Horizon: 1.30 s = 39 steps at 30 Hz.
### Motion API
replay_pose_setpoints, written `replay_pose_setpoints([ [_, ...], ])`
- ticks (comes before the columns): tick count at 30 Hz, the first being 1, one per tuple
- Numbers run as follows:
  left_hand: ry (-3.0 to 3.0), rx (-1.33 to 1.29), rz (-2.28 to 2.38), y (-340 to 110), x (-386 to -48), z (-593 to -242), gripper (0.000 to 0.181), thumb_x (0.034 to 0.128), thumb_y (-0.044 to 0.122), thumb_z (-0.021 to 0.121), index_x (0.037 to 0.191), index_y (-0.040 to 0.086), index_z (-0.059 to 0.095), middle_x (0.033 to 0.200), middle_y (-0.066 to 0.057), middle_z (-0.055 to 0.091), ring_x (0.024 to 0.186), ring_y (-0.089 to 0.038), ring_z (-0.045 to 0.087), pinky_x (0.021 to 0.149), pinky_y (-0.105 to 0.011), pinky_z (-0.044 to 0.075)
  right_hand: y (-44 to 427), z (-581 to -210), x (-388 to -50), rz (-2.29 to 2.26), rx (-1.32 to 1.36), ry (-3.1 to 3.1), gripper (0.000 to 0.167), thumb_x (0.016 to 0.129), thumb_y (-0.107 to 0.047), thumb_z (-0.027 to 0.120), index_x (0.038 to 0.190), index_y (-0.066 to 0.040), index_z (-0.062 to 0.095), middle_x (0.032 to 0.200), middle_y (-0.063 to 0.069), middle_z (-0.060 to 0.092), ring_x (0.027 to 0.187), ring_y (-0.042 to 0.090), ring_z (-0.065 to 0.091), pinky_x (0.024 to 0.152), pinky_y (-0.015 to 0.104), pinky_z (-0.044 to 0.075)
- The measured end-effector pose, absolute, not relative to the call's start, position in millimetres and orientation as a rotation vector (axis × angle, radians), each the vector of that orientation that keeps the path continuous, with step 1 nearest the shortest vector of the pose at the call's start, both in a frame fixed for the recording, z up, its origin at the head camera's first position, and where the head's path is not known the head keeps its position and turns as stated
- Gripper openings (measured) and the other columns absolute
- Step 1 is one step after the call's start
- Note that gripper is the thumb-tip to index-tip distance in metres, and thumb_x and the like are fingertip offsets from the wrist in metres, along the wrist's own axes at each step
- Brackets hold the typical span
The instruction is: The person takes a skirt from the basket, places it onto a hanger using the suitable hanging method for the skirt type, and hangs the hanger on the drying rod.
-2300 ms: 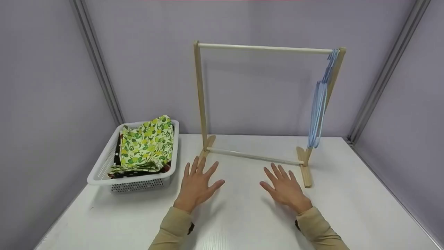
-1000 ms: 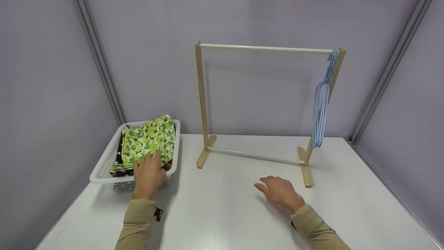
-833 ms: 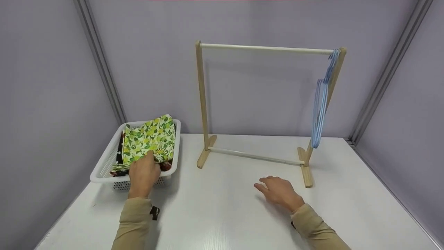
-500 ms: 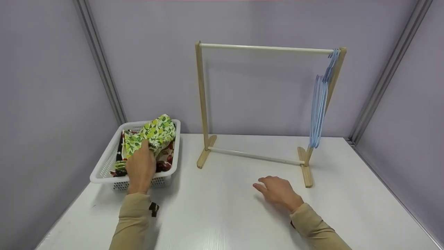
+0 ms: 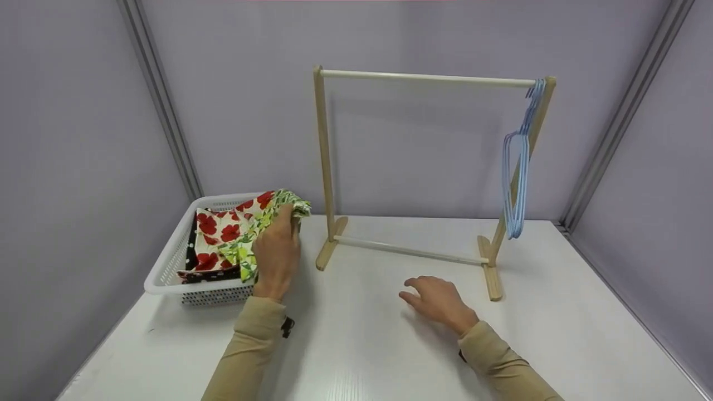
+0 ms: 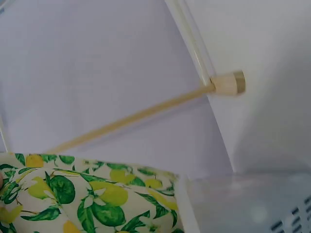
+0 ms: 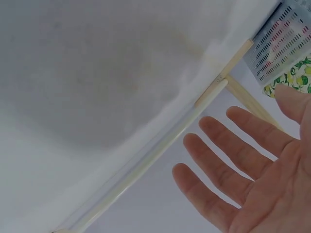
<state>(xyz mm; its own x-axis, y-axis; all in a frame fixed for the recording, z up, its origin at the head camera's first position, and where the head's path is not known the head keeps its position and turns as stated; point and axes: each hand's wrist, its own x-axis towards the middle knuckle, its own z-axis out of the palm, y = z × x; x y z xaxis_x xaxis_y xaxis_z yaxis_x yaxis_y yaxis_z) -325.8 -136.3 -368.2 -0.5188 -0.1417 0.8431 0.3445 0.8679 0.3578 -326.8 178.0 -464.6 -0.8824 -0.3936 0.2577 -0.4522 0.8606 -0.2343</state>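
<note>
My left hand grips a bunched cloth with a lemon print over the right rim of the white basket. In the left wrist view the lemon-print cloth fills the lower left, and the hand is almost wholly out of that view. Whether the cloth is a garment cannot be made out. A folded cloth with red flowers lies uncovered in the basket, above darker dotted fabric. My right hand hovers over the table, fingers relaxed and holding nothing; its spread fingers show in the right wrist view.
A wooden rack with a white top rail stands at the back of the white table. Several light blue hangers hang at the rail's right end. Grey panels enclose the back and sides.
My left hand went from lying flat over the table to the basket, took hold of the lemon-print cloth and drew it rightward, baring the red-flowered one. My right hand relaxed and shifted slightly left.
</note>
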Motion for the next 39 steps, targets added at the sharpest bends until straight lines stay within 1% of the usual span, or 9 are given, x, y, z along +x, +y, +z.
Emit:
replay_pose_setpoints([
  [4, -2.068, -0.151, -0.653, -117, -325, -368, 0.011, 0.0999, 0.016, 0.055, 0.106, 0.006, 0.058, 0.059, -0.006, 0.053, 0.045, -0.017, 0.044, 0.041, -0.029, 0.033, 175, -463, -330, 0.430, 0.663, -2.773, 0.033, 0.095, -0.035, 0.063, 0.112, -0.007, 0.071, 0.109, 0.011, 0.073, 0.101, 0.032, 0.069, 0.080, 0.051, 0.055],
  [9, -2.187, -0.132, -1.018, -99, -324, -374, 0.019, 0.1014, 0.014, 0.047, 0.117, 0.006, 0.054, 0.059, -0.005, 0.053, 0.046, -0.015, 0.044, 0.041, -0.027, 0.033, 173, -463, -335, 0.454, 0.657, -2.726, 0.028, 0.093, -0.030, 0.066, 0.108, -0.008, 0.073, 0.100, 0.008, 0.075, 0.091, 0.028, 0.070, 0.071, 0.047, 0.056],
  [14, -2.219, -0.152, -1.483, -88, -324, -386, 0.019, 0.1040, 0.016, 0.039, 0.121, 0.009, 0.046, 0.064, -0.001, 0.042, 0.052, -0.014, 0.039, 0.048, -0.027, 0.032, 173, -462, -340, 0.529, 0.689, -2.737, 0.026, 0.094, -0.028, 0.065, 0.109, -0.008, 0.073, 0.100, 0.007, 0.074, 0.091, 0.027, 0.069, 0.073, 0.047, 0.055],
  [19, -2.234, -0.142, -1.776, -76, -327, -394, 0.018, 0.1043, 0.018, 0.040, 0.121, 0.012, 0.042, 0.081, -0.002, 0.042, 0.066, -0.016, 0.042, 0.059, -0.029, 0.036, 173, -459, -343, 0.717, 0.798, -2.736, 0.027, 0.098, -0.030, 0.059, 0.109, -0.010, 0.073, 0.102, 0.004, 0.074, 0.092, 0.022, 0.069, 0.078, 0.045, 0.056],
  [26, -2.237, -0.162, -2.069, -56, -329, -407, 0.015, 0.1043, 0.018, 0.042, 0.118, 0.014, 0.038, 0.101, -0.005, 0.044, 0.082, -0.018, 0.048, 0.066, -0.029, 0.043, 165, -451, -340, 1.020, 0.960, -2.754, 0.045, 0.101, -0.046, 0.048, 0.129, -0.014, 0.064, 0.122, 0.004, 0.069, 0.103, 0.022, 0.067, 0.088, 0.043, 0.055],
  [31, -2.172, -0.187, -2.291, -43, -332, -418, 0.019, 0.1041, 0.021, 0.043, 0.119, 0.012, 0.037, 0.116, -0.010, 0.047, 0.101, -0.021, 0.054, 0.080, -0.035, 0.049, 156, -448, -335, 1.104, 0.959, -2.785, 0.064, 0.095, -0.055, 0.056, 0.143, -0.013, 0.050, 0.130, 0.008, 0.064, 0.108, 0.025, 0.065, 0.090, 0.045, 0.055],
  [33, -2.125, -0.214, -2.376, -38, -332, -421, 0.020, 0.1043, 0.022, 0.044, 0.119, 0.011, 0.036, 0.115, -0.011, 0.047, 0.102, -0.021, 0.054, 0.084, -0.036, 0.049, 154, -449, -334, 1.119, 0.936, -2.759, 0.065, 0.094, -0.050, 0.061, 0.145, -0.011, 0.048, 0.127, 0.010, 0.065, 0.106, 0.025, 0.066, 0.089, 0.046, 0.055],
  [35, -2.081, -0.258, -2.438, -33, -332, -423, 0.021, 0.1044, 0.023, 0.044, 0.118, 0.010, 0.034, 0.113, -0.010, 0.044, 0.103, -0.021, 0.053, 0.089, -0.038, 0.050, 154, -450, -335, 1.128, 0.895, -2.727, 0.057, 0.096, -0.038, 0.062, 0.143, -0.010, 0.049, 0.125, 0.011, 0.066, 0.105, 0.024, 0.066, 0.087, 0.043, 0.056],
  [39, -2.106, -0.427, -2.433, -27, -332, -428, 0.029, 0.1030, 0.026, 0.051, 0.118, 0.008, 0.033, 0.122, -0.012, 0.039, 0.117, -0.026, 0.052, 0.099, -0.040, 0.050, 160, -451, -339, 1.266, 0.733, -2.700, 0.033, 0.097, -0.010, 0.052, 0.129, -0.006, 0.060, 0.098, 0.011, 0.071, 0.074, 0.016, 0.065, 0.067, 0.035, 0.055],
])
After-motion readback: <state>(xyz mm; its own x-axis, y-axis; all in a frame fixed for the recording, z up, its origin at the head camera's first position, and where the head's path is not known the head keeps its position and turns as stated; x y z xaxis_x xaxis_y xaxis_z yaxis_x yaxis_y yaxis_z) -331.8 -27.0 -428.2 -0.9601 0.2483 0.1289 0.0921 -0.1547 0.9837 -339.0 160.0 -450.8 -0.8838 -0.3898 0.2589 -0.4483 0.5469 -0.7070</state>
